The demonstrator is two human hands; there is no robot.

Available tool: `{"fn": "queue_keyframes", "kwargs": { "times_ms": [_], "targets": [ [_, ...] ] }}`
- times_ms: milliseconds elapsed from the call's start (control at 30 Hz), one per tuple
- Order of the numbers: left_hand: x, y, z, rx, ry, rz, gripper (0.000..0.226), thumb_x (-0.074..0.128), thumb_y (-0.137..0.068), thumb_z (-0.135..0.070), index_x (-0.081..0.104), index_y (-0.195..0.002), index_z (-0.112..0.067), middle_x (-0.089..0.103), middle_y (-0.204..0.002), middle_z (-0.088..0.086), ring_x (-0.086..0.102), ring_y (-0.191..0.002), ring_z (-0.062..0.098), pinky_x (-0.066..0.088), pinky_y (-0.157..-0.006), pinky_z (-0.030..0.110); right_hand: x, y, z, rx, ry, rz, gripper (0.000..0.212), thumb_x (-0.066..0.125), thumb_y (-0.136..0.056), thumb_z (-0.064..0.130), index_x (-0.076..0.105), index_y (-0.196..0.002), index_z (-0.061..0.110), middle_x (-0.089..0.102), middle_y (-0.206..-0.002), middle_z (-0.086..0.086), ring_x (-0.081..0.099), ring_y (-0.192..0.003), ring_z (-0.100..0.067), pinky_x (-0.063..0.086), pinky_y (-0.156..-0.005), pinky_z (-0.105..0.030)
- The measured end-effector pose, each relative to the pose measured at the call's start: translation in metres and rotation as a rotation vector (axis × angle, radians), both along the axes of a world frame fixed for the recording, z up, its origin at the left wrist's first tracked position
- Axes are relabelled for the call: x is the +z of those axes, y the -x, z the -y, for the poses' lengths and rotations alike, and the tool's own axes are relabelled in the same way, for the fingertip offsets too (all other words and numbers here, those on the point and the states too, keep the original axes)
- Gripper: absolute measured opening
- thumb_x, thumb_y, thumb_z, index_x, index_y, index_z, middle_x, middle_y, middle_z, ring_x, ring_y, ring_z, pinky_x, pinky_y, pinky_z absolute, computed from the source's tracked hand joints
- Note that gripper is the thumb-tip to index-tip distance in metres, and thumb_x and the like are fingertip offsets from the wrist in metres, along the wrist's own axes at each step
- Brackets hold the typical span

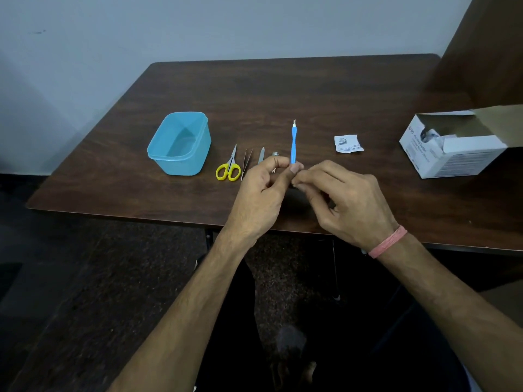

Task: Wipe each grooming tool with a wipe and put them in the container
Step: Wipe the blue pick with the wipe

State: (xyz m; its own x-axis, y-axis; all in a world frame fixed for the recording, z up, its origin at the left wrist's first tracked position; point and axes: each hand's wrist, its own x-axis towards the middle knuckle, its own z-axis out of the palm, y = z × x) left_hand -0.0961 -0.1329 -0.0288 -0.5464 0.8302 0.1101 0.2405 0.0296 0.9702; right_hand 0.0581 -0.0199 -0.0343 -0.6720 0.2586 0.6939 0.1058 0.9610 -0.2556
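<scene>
My left hand (260, 193) pinches the lower end of a blue-handled cuticle tool (293, 144) and holds it upright above the table, metal tip up. My right hand (348, 202), with a pink band on the wrist, has its fingertips pinched against the same lower end; what lies between them is hidden. A light blue plastic container (198, 154) stands open at the left. Beside it lie yellow-handled scissors (228, 168), tweezers (246, 162), a nail file (261, 155) and a nail clipper (275, 154) partly hidden behind my left hand.
A torn white wipe wrapper (347, 143) lies right of the tools. An open white cardboard box of swabs (452, 154) sits at the table's right edge. The dark wooden table (283, 91) ends just under my wrists, and a wall stands behind it.
</scene>
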Motion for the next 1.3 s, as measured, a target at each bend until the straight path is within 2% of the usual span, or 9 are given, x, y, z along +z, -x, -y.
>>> {"fn": "queue_keyframes", "kwargs": {
  "times_ms": [133, 233, 367, 433, 667, 867, 1000, 1133, 1300],
  "targets": [
    [0.001, -0.005, 0.002, -0.030, -0.013, 0.020, 0.017, 0.056, -0.117, -0.009, 0.069, -0.117, 0.003, 0.065, -0.057, -0.018, 0.056, -0.045, -0.009, 0.038, -0.051, 0.003, 0.001, 0.001, 0.000, -0.034, 0.116, -0.069, 0.014, 0.070, -0.109, 0.017, 0.076, -0.121, 0.018, 0.077, -0.113, 0.008, 0.070, -0.085, -0.004, 0.059, -0.063, -0.032],
    [0.000, -0.003, 0.002, -0.035, -0.033, 0.001, 0.017, 0.059, -0.117, -0.013, 0.073, -0.116, -0.003, 0.081, -0.080, -0.001, 0.067, -0.060, -0.007, 0.047, -0.065, 0.007, -0.001, 0.002, -0.003, -0.040, 0.126, -0.086, 0.013, 0.072, -0.108, 0.015, 0.078, -0.119, 0.016, 0.077, -0.108, 0.007, 0.065, -0.085, 0.001, 0.056, -0.068, -0.024],
    [-0.004, -0.001, 0.003, -0.062, -0.029, -0.041, 0.018, 0.060, -0.117, -0.016, 0.077, -0.122, -0.012, 0.086, -0.102, 0.005, 0.082, -0.103, 0.017, 0.063, -0.103, 0.041, -0.003, 0.002, -0.004, -0.025, 0.113, -0.106, 0.013, 0.075, -0.106, 0.015, 0.081, -0.117, 0.016, 0.078, -0.106, 0.006, 0.069, -0.082, -0.004, 0.057, -0.071, -0.024],
    [-0.006, -0.001, 0.003, -0.077, -0.024, -0.063, 0.020, 0.060, -0.117, -0.015, 0.079, -0.124, -0.014, 0.086, -0.108, 0.001, 0.081, -0.110, 0.017, 0.061, -0.109, 0.046, -0.004, 0.002, -0.005, -0.028, 0.114, -0.112, 0.013, 0.076, -0.105, 0.014, 0.082, -0.116, 0.017, 0.079, -0.108, 0.006, 0.059, -0.080, 0.004, 0.057, -0.071, -0.024],
    [-0.004, 0.000, 0.005, -0.065, 0.002, -0.075, 0.024, 0.064, -0.115, -0.013, 0.080, -0.132, -0.016, 0.085, -0.118, -0.008, 0.078, -0.116, 0.004, 0.060, -0.102, 0.022, -0.008, 0.002, -0.008, -0.012, 0.128, -0.153, 0.010, 0.077, -0.103, 0.016, 0.083, -0.111, 0.017, 0.079, -0.106, 0.007, 0.046, -0.081, 0.027, 0.050, -0.071, -0.017],
    [-0.004, -0.001, 0.006, -0.054, 0.018, -0.068, 0.024, 0.068, -0.113, -0.019, 0.080, -0.134, -0.022, 0.085, -0.121, -0.012, 0.077, -0.119, 0.002, 0.061, -0.110, 0.040, -0.010, 0.001, -0.010, -0.030, 0.126, -0.164, 0.010, 0.079, -0.102, 0.014, 0.083, -0.111, 0.016, 0.079, -0.104, 0.007, 0.046, -0.080, 0.026, 0.051, -0.070, -0.018],
    [-0.005, -0.002, 0.006, -0.082, -0.001, -0.062, 0.026, 0.067, -0.114, -0.017, 0.080, -0.136, -0.021, 0.085, -0.121, -0.010, 0.078, -0.122, 0.007, 0.059, -0.115, 0.044, -0.010, 0.002, -0.012, -0.079, 0.132, -0.190, 0.009, 0.080, -0.102, 0.016, 0.083, -0.110, 0.017, 0.078, -0.100, 0.009, 0.048, -0.078, 0.024, 0.053, -0.068, -0.021],
    [-0.007, -0.003, 0.004, -0.086, -0.012, -0.061, 0.029, 0.065, -0.114, -0.011, 0.082, -0.135, -0.021, 0.087, -0.110, -0.005, 0.079, -0.119, 0.013, 0.056, -0.119, 0.046, -0.009, 0.004, -0.015, -0.161, 0.209, -0.233, 0.009, 0.082, -0.100, 0.018, 0.084, -0.109, 0.020, 0.076, -0.096, 0.013, 0.052, -0.062, 0.002, 0.056, -0.062, -0.030],
    [-0.008, -0.001, 0.004, -0.107, -0.011, -0.080, 0.027, 0.062, -0.116, -0.014, 0.084, -0.131, -0.022, 0.086, -0.109, -0.005, 0.078, -0.119, 0.011, 0.056, -0.118, 0.045, -0.008, 0.003, -0.012, -0.120, 0.195, -0.207, 0.008, 0.082, -0.100, 0.018, 0.084, -0.107, 0.019, 0.076, -0.100, 0.011, 0.055, -0.063, -0.001, 0.056, -0.061, -0.032]
  ]
}}
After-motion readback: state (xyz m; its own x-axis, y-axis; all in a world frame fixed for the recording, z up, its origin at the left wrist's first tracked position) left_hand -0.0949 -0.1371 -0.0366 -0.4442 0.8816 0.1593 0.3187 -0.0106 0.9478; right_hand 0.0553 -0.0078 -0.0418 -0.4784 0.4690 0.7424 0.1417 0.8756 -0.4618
